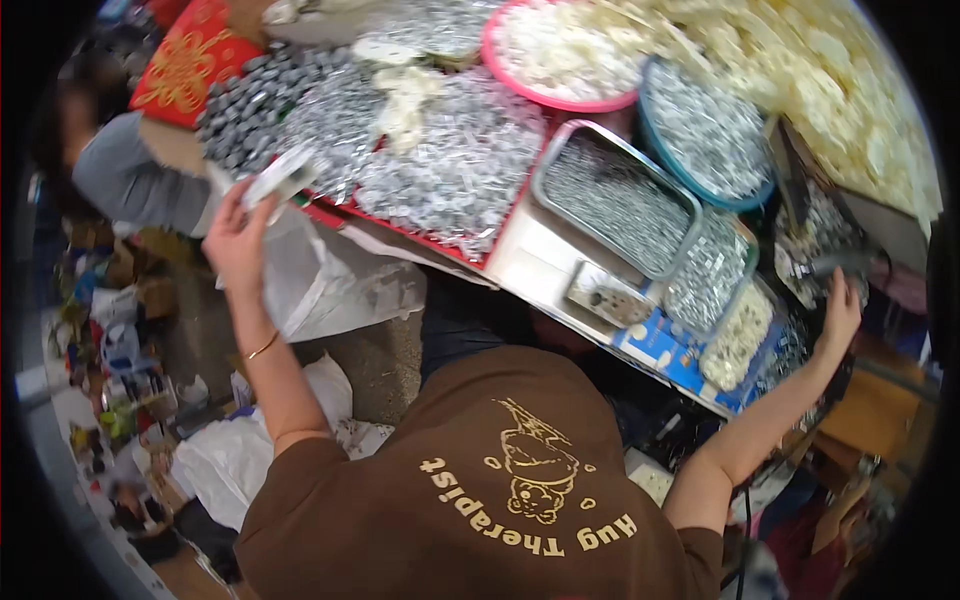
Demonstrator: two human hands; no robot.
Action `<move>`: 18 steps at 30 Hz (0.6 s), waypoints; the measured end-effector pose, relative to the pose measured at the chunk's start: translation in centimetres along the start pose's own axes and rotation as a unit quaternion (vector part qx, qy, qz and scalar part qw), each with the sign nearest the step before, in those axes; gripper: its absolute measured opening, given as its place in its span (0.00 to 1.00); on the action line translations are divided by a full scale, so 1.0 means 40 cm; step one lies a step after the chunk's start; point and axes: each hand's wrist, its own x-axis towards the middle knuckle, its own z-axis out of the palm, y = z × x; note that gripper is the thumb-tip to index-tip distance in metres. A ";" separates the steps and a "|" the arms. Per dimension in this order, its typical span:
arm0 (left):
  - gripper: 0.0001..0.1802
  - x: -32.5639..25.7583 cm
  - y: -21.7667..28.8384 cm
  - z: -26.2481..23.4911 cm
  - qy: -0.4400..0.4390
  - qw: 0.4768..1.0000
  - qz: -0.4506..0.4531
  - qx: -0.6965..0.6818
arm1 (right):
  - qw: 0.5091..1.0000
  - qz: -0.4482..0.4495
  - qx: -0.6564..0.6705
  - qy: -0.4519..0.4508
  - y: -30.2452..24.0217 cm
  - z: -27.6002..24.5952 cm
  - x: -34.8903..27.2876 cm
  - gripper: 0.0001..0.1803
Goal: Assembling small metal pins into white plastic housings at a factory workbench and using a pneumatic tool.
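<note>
Pinching left hand: at about half past nine, fingertips drawn together on a small white box-like piece.
White piece: held above the near-left edge of the red tray; a loosened pinch could drop it among the silver parts there or into the white plastic bag just below.
Right hand: at three o'clock, fingers part-curled against a grey lever-like part; whether they close round it I cannot tell.
Lever-like part: if it swings while fingers sit beside it, a pinch seems possible.
Arms: spread wide, so a sleeve or elbow might knock the clear container of cream pieces, between three and four o'clock.
Heaps: the silver parts rise close to the tray's rim; a bump could spill some.
Table: white top at one o'clock; beyond it, a metal tray, a teal basin and a pink basin, all loaded, toward one and two.
Neighbour: grey sleeve between nine and ten, near the dark grey pieces.
Room: cluttered floor between eight and nine; a brown cardboard box between three and four.
</note>
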 end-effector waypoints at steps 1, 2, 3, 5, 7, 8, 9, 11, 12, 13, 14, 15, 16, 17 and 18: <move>0.24 0.008 -0.007 -0.037 -0.009 0.999 -0.027 0.015 | 0.987 -0.077 -0.140 0.013 -0.039 0.003 -0.052 0.24; 0.24 0.026 -0.058 -0.111 -0.033 0.996 -0.055 0.067 | 0.997 -0.022 -0.080 -0.006 -0.082 0.010 -0.111 0.21; 0.23 0.018 -0.052 -0.131 -0.056 0.994 -0.069 0.068 | 0.999 0.031 -0.024 -0.020 -0.130 0.010 -0.171 0.19; 0.23 0.041 -0.091 -0.222 -0.124 0.941 -0.085 0.304 | 0.988 0.080 -0.129 -0.021 -0.157 -0.006 -0.253 0.17; 0.22 0.070 -0.175 -0.262 -0.139 0.910 -0.061 0.387 | 0.967 0.113 -0.229 -0.009 -0.149 -0.029 -0.322 0.15; 0.21 0.087 -0.215 -0.274 -0.141 0.886 -0.042 0.439 | 0.955 0.106 -0.276 -0.004 -0.140 -0.035 -0.349 0.13; 0.22 0.122 -0.283 -0.313 -0.177 0.856 0.010 0.486 | 0.942 0.099 -0.320 -0.002 -0.124 -0.043 -0.370 0.12; 0.19 0.117 -0.176 -0.184 -0.120 0.871 0.081 0.469 | 0.935 0.055 -0.351 -0.004 -0.082 -0.054 -0.403 0.12; 0.19 0.118 -0.123 -0.120 -0.126 0.872 0.086 0.466 | 0.925 0.050 -0.377 0.000 -0.105 -0.039 -0.422 0.13; 0.19 0.127 -0.073 -0.047 -0.120 0.917 0.065 0.374 | 0.915 0.044 -0.401 0.001 -0.124 -0.023 -0.433 0.14; 0.18 0.136 -0.040 0.028 -0.112 0.953 0.043 0.277 | 0.902 0.054 -0.428 -0.005 -0.123 -0.009 -0.439 0.15; 0.19 0.136 -0.034 0.107 -0.106 0.960 0.113 0.233 | 0.890 0.063 -0.452 -0.014 -0.112 0.008 -0.441 0.16; 0.19 0.139 -0.057 0.192 -0.100 0.962 0.180 0.178 | 0.883 0.054 -0.466 -0.005 -0.103 0.024 -0.447 0.16; 0.20 0.147 -0.042 0.260 -0.108 0.931 0.244 0.251 | 0.869 0.025 -0.494 0.004 -0.087 0.035 -0.449 0.16; 0.21 0.149 -0.022 0.315 -0.117 0.888 0.306 0.322 | 0.864 0.021 -0.504 0.002 -0.070 0.036 -0.452 0.15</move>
